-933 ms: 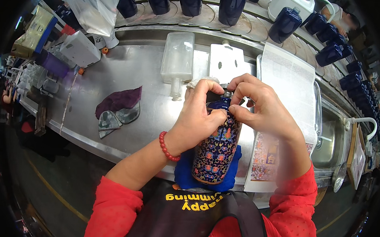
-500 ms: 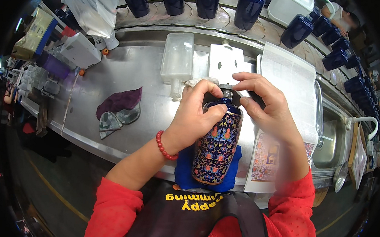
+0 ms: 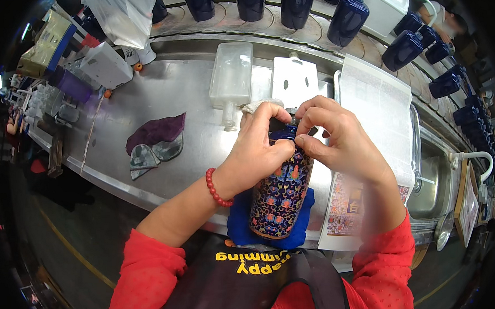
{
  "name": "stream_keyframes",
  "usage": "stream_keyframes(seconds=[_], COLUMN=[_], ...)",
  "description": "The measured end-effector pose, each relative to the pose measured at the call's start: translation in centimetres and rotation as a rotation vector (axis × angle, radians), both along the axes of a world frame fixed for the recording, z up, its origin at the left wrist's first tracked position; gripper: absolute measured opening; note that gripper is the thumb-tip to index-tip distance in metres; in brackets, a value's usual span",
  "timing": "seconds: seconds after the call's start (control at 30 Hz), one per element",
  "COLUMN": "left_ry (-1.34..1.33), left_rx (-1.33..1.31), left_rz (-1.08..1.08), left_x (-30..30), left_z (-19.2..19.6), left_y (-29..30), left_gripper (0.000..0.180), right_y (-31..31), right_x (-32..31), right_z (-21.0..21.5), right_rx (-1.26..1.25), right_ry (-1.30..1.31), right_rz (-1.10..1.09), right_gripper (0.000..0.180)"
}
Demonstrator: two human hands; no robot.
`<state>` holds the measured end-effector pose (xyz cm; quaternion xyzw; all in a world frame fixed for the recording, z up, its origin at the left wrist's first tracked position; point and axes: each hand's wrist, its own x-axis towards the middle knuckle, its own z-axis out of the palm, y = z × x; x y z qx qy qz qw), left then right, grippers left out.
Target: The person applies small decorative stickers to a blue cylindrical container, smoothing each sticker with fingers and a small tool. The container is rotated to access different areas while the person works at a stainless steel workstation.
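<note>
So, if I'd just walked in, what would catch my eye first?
Probably the navy floral-patterned bottle at front centre, over a blue cloth, with the left hand and right hand at its neck end. Next, perhaps, the red bead bracelet on the left wrist. Along the top, plain dark-blue bottles stand in a row on a curved conveyor.

Worker's left hand [image 3: 254, 149] curled round patterned bottle [image 3: 281, 198], right hand [image 3: 340, 141] bent at its neck; blue cloth [image 3: 304, 216] beneath. From that bottle: purple cloth [image 3: 158, 134] 10 o'clock, clear bottle [image 3: 232, 72] 11, white bottle [image 3: 296, 81] 12, printed sheet [image 3: 340, 207] 3.
</note>
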<state>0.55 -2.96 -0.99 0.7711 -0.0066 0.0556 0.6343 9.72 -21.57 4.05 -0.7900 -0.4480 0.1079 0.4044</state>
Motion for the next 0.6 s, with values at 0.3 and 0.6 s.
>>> stream_keyframes(seconds=[0.3,0.6], left_ry=[0.016,0.049], left_rx=[-0.016,-0.075], left_rz=[-0.006,-0.03], left_x=[0.08,-0.03], left_z=[-0.17,0.65], left_y=[-0.02,0.03], left_gripper=[0.04,0.041], right_y=[0.24,0.14], right_x=[0.27,0.46], right_z=[-0.12,-0.06], right_rx=[-0.049,-0.055], right_ry=[-0.05,0.013], right_rz=[0.001,0.005], right_gripper=[0.013,0.012])
